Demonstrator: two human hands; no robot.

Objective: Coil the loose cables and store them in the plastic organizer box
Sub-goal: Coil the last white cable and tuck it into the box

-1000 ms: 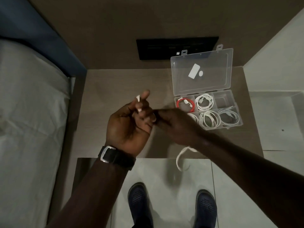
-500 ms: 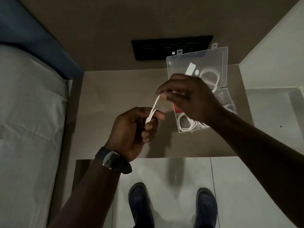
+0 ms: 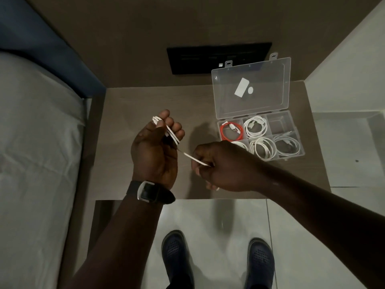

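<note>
A white cable [image 3: 172, 136] is wound in loops around the fingers of my left hand [image 3: 156, 148], held palm up over the wooden table. A taut strand of it runs down and right into my right hand [image 3: 220, 166], which pinches it. The clear plastic organizer box [image 3: 291, 147] lies at the table's right with its lid [image 3: 270, 84] open. A coiled red cable [image 3: 231, 132] and several coiled white cables [image 3: 255, 126] fill its compartments; the back right compartment [image 3: 279, 123] holds no cable.
The wooden table [image 3: 129, 113] stands against a brown wall with a black socket panel [image 3: 218, 57]. A bed with a pale sheet [image 3: 37, 142] lies to the left. A white ledge [image 3: 350, 142] is at the right. My dark shoes [image 3: 177, 257] stand on pale floor tiles.
My right hand has come down from over the box to below and right of my left hand, pulling the cable. More loops lie around my left fingers.
</note>
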